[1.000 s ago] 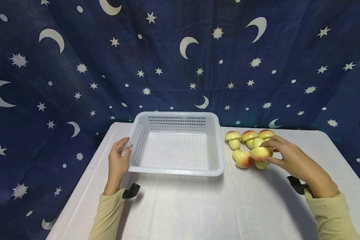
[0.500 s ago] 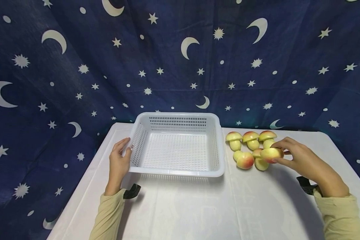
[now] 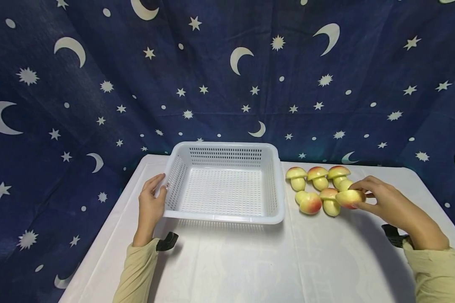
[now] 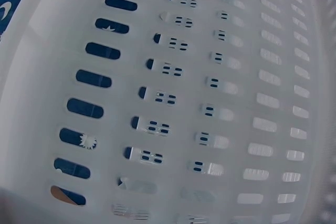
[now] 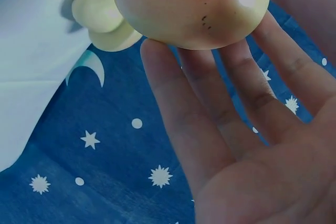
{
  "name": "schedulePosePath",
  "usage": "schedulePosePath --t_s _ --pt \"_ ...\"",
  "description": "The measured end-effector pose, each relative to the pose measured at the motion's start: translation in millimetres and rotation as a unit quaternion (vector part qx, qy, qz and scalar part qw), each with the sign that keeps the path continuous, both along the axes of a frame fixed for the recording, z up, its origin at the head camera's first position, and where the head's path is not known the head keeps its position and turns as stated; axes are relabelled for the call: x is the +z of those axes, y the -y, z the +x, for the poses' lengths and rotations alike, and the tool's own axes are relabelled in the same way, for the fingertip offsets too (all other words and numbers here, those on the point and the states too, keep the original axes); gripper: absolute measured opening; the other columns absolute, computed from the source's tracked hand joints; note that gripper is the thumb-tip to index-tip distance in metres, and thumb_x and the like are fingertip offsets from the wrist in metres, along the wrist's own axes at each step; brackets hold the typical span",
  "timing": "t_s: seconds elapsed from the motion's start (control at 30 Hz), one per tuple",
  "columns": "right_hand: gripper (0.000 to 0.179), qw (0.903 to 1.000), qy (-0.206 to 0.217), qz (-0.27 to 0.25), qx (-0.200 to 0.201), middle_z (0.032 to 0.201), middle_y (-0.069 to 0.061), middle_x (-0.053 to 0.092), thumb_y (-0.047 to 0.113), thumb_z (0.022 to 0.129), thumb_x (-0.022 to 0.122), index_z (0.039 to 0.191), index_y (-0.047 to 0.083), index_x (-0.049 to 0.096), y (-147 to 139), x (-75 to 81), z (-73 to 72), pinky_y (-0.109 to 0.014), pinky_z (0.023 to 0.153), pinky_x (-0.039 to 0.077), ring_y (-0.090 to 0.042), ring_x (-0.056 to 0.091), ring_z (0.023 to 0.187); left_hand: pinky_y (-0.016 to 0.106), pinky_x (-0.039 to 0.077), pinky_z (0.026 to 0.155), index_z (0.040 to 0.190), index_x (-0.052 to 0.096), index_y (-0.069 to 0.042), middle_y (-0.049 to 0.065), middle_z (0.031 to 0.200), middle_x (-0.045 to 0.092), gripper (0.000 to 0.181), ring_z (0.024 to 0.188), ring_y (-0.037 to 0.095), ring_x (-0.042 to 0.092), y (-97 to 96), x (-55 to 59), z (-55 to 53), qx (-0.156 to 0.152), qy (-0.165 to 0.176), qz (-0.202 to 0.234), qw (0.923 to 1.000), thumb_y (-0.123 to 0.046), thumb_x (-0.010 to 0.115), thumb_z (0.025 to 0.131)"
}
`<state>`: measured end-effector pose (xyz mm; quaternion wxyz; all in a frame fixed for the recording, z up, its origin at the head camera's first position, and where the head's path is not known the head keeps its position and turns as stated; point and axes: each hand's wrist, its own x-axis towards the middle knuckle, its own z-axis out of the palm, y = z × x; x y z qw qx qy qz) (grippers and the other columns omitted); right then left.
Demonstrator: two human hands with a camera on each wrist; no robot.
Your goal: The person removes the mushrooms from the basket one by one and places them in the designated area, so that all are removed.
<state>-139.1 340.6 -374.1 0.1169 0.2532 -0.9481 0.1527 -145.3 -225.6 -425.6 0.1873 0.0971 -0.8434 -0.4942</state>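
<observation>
My right hand [image 3: 400, 210] pinches a toy mushroom [image 3: 349, 198] by its yellow-red cap, thumb on the near side and fingers behind. Its pale stem points back and left. In the right wrist view the cap [image 5: 191, 11] rests against the fingertips. Three more mushrooms form a back row, including the left one [image 3: 297, 176] and the right one [image 3: 338, 173]. In front lie a mushroom on its side [image 3: 309, 203] and one with its stem toward me [image 3: 330, 205]. My left hand [image 3: 151, 206] touches the left side of a white plastic basket [image 3: 227, 218], its fingers loosely extended.
The basket, with slotted walls, holds nothing visible and stands left of the mushrooms. A white cloth covers the table [image 3: 258, 265]. A dark blue curtain [image 3: 212, 84] with moons and stars hangs behind the table's far edge. Black straps [image 3: 167, 242] are on both wrists.
My right hand has moved right with its mushroom, away from the front middle mushroom, which is now more exposed. The left hand and basket have stayed in place.
</observation>
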Motion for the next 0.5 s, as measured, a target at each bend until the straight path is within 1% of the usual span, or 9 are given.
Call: schedulePosePath --t_s 0.13,0.33,0.5 --pt "0.039 1.0000 0.006 -0.001 0.004 0.091 0.004 0.059 0.004 0.065 0.088 0.099 0.007 0.070 -2 -2.8 -0.6 -0.026 0.063 0.053 0.005 0.052 0.078 0.052 0.029 0.119 0.138 0.055 0.001 0.015 0.147 0.047 0.042 0.141 0.034 0.040 0.2 0.1 -0.1 -0.001 0.001 0.003 1.0000 0.000 0.048 0.097" --pt "0.039 0.9998 0.004 -0.010 0.015 0.089 0.006 0.058 0.001 0.063 0.088 0.097 0.008 0.069 -8 -9.7 -3.0 -0.023 0.062 0.051 0.007 0.051 0.078 0.052 0.029 0.119 0.138 0.055 0.001 0.015 0.146 0.047 0.042 0.141 0.034 0.040 0.1 0.0 -0.1 0.000 0.002 0.001 1.0000 0.000 0.048 0.097" --pt "0.039 0.9999 0.008 -0.006 0.012 0.088 0.006 0.058 0.002 0.062 0.089 0.095 0.008 0.070 -12 -13.1 -5.4 -0.022 0.062 0.049 0.006 0.050 0.077 0.052 0.029 0.118 0.138 0.055 0.001 0.016 0.146 0.047 0.042 0.141 0.035 0.041 -0.1 -0.1 -0.2 -0.001 -0.001 -0.001 1.0000 0.000 0.048 0.097"
